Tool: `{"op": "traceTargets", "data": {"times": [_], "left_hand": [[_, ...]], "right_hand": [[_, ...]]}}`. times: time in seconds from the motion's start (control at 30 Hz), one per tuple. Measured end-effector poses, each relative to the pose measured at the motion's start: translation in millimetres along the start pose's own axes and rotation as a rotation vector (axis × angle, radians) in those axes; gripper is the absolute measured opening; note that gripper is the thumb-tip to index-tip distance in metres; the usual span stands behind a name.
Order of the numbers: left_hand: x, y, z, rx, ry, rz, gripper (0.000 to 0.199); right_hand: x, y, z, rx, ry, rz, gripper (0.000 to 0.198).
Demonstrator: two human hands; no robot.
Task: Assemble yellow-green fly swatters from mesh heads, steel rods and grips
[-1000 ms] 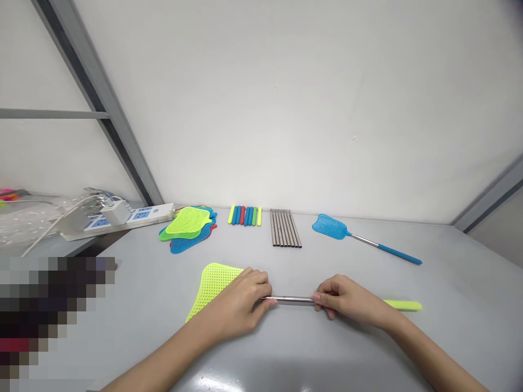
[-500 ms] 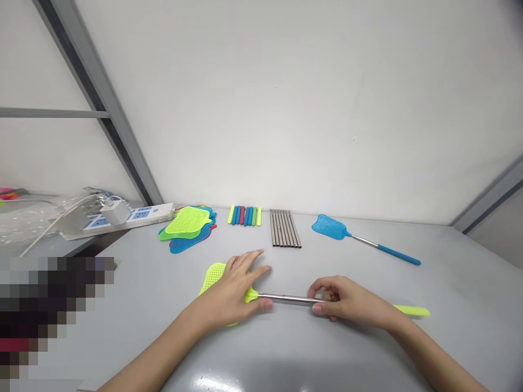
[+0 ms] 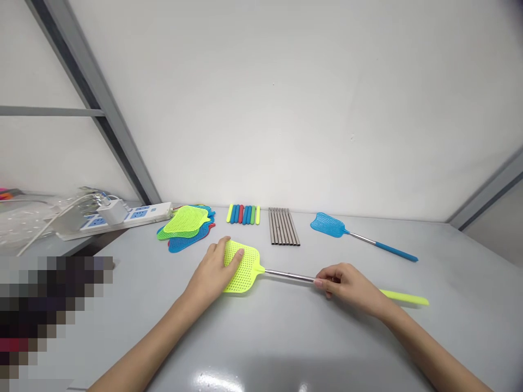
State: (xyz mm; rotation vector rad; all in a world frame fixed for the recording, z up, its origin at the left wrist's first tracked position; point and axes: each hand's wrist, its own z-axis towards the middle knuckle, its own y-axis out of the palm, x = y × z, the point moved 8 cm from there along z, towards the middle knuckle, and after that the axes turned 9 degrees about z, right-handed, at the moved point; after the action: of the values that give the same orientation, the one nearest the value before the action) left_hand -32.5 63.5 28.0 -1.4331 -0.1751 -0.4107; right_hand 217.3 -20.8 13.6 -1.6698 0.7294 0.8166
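A yellow fly swatter (image 3: 245,269) spans the middle of the desk, its perforated head on the left and its handle on the right. My left hand (image 3: 214,272) grips the left side of the head, thumb on top and the fingers partly hidden. The metal rod is pinched between the thumb and fingers of my right hand (image 3: 347,286). My right hand and wrist cover part of the rod and handle. Farther back, at the right, lies an assembled blue fly swatter (image 3: 329,225).
Toward the wall are a pile of swatter heads (image 3: 186,220), a row of coloured handles (image 3: 244,214) and a row of metal rods (image 3: 284,226). A power strip (image 3: 147,216) with plugs and cables sits at the left, beside clear plastic bags (image 3: 32,224).
The yellow swatter has moved away from me, toward the wall. My left hand has shifted from over the neck to the head's left edge. My right hand still pinches the rod.
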Motion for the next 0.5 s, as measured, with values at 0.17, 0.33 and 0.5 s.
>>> {"op": "traceTargets", "data": {"times": [0.17, 0.33, 0.5], "left_hand": [[-1.2, 9.5, -2.1, -0.003, -0.015, -0.007, 0.053], [-0.8, 9.8, -10.1, 0.012, -0.089, 0.007, 0.052], [1.7, 9.4, -13.3, 0.026, -0.099, 0.033, 0.053]], "right_hand": [[4.9, 6.9, 2.7, 0.003, -0.035, -0.044, 0.028], [4.3, 11.2, 3.2, 0.006, -0.045, -0.023, 0.024], [5.1, 12.6, 2.6, -0.012, -0.031, -0.024, 0.024]]}}
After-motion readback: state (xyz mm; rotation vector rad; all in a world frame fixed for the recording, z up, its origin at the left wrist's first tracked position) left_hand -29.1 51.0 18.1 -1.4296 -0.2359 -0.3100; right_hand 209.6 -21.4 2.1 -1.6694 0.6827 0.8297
